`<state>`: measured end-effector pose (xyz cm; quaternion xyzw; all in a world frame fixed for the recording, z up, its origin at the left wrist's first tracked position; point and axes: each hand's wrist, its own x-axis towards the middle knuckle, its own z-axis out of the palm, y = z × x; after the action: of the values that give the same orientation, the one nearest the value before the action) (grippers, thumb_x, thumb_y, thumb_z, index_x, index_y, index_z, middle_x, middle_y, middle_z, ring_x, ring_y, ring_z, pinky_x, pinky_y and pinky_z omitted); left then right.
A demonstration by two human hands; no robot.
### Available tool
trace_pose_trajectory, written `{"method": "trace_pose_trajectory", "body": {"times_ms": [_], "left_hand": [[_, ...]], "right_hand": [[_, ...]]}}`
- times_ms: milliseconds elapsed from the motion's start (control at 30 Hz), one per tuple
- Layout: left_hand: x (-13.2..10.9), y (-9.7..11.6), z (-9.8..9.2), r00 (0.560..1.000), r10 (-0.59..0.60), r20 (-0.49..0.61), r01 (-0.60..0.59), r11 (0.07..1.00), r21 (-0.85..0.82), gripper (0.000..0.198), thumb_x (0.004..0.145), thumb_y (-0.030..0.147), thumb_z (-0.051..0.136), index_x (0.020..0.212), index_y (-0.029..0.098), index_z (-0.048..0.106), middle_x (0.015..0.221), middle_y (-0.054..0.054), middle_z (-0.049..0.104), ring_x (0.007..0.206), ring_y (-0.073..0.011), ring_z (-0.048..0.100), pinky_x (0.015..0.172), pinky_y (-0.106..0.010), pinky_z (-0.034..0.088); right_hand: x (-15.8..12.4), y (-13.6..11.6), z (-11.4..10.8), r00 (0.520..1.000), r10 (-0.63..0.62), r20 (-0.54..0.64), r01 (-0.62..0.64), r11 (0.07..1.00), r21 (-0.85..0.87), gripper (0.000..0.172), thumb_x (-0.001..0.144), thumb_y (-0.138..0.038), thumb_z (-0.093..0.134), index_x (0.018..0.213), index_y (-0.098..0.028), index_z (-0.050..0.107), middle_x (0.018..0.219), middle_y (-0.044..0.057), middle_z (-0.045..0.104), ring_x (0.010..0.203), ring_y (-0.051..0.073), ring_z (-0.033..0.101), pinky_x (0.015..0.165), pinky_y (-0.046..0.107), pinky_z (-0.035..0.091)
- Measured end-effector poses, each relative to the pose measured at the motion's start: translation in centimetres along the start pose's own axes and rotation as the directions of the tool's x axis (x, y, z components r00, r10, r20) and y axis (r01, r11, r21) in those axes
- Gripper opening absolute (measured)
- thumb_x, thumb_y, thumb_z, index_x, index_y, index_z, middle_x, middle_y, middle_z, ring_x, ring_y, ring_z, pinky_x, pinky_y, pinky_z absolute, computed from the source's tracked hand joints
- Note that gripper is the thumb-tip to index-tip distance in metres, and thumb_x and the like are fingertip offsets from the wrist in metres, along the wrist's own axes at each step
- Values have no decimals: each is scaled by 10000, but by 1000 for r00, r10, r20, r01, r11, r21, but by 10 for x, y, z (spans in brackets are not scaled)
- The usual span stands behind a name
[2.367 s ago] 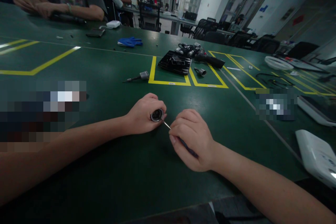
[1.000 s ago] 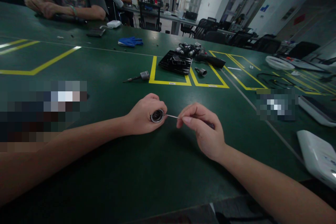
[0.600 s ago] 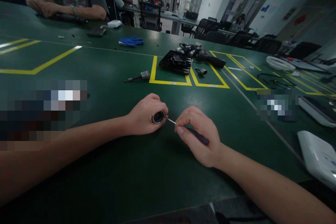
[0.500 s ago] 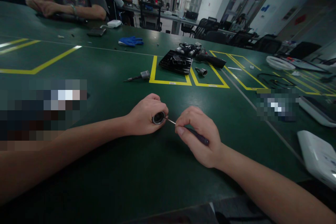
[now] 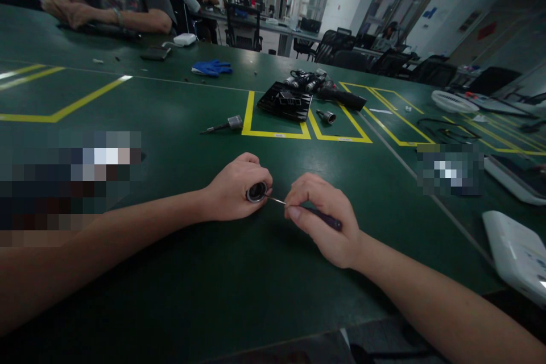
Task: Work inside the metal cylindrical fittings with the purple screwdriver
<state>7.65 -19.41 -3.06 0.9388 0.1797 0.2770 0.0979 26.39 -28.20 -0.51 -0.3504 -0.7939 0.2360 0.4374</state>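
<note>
My left hand (image 5: 236, 190) is closed round a cylindrical metal connector (image 5: 256, 192), its open round end facing me. Between the thumb and fingers of my right hand (image 5: 324, 216) is a slim screwdriver (image 5: 322, 218) with a dark handle. The thin shaft points left, and its tip meets the connector's right side by my left fingertips. Whether it touches a screw there is too small to tell. Farther off, a similar metal connector with a thin dark tail (image 5: 234, 123) lies on the green table. Another connector (image 5: 327, 117) rests inside a yellow taped outline.
A black plastic bag (image 5: 285, 101) and a heap of cables with connectors (image 5: 309, 79) lie beyond my hands. A blue glove (image 5: 212, 68) is farther back. White devices, one a rounded case (image 5: 514, 250), line the right side. A person (image 5: 115, 3) leans on the far left edge.
Both hands stay almost in place. The screwdriver's handle end has shifted slightly, its tip still at the connector.
</note>
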Motion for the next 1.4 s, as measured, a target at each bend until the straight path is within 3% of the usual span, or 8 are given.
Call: {"method": "trace_pose_trajectory", "body": {"times_ms": [433, 600, 867, 967, 1067, 1200, 1300, 1400], "left_hand": [[0, 0, 0, 999, -7, -34, 6, 1000, -19, 68, 750, 158, 553, 694, 164, 515, 620, 29, 590, 573, -112, 529, 769, -319, 415], [0, 1, -1, 1000, 8, -20, -8, 1000, -18, 58, 754, 153, 545, 704, 164, 519, 632, 25, 589, 580, -111, 521, 769, -316, 414], [1, 2, -1, 1000, -30, 0, 30, 999, -34, 78, 765, 179, 536, 689, 169, 520, 631, 23, 588, 581, -113, 518, 777, -318, 419], [1, 2, -1, 1000, -16, -14, 15, 999, -31, 69, 762, 171, 545, 696, 168, 523, 633, 25, 590, 583, -115, 526, 771, -319, 419], [1, 1, -1, 999, 14, -33, -15, 1000, -22, 62, 751, 152, 549, 699, 164, 519, 618, 28, 582, 577, -114, 528, 760, -315, 419], [1, 0, 2, 999, 9, -42, -8, 1000, 6, 91, 763, 181, 534, 678, 171, 503, 592, 34, 572, 556, -110, 517, 748, -313, 419], [0, -1, 2, 999, -10, -46, 11, 1000, 12, 108, 773, 197, 521, 669, 175, 498, 579, 33, 568, 547, -110, 507, 754, -317, 420], [0, -1, 2, 1000, -18, -24, 18, 1000, -1, 95, 763, 197, 532, 674, 176, 505, 590, 30, 577, 562, -114, 516, 761, -320, 420]], "right_hand": [[-2, 3, 3, 990, 134, -54, -126, 983, 133, 129, 803, -130, 513, 707, -175, 586, 708, 27, 593, 703, 165, 543, 686, 332, 418], [-2, 13, 4, 934, 352, -52, -299, 856, 423, 115, 783, -141, 542, 695, -175, 608, 677, 6, 609, 678, 158, 562, 659, 314, 416], [-1, 21, 7, 902, 429, -47, -324, 746, 582, 106, 778, -144, 542, 711, -179, 617, 648, -6, 631, 658, 150, 575, 672, 315, 429], [-2, 14, 5, 931, 358, -73, -291, 847, 444, 106, 793, -154, 530, 710, -178, 592, 681, 10, 609, 675, 159, 566, 665, 325, 428], [-3, 7, 3, 993, 99, -61, -93, 991, 92, 109, 804, -146, 503, 719, -173, 567, 714, 41, 601, 716, 179, 552, 696, 356, 421], [-3, 2, 3, 975, -194, 105, 212, 954, -210, 96, 780, -119, 466, 745, -196, 512, 695, 39, 601, 711, 187, 532, 724, 383, 411], [-2, 1, 3, 964, -225, 139, 254, 936, -246, 104, 767, -111, 461, 745, -206, 497, 693, 34, 600, 702, 187, 530, 725, 381, 413], [-1, 1, 3, 989, -128, 81, 138, 980, -141, 108, 790, -124, 462, 740, -199, 522, 696, 36, 598, 712, 185, 537, 716, 374, 417]]}}
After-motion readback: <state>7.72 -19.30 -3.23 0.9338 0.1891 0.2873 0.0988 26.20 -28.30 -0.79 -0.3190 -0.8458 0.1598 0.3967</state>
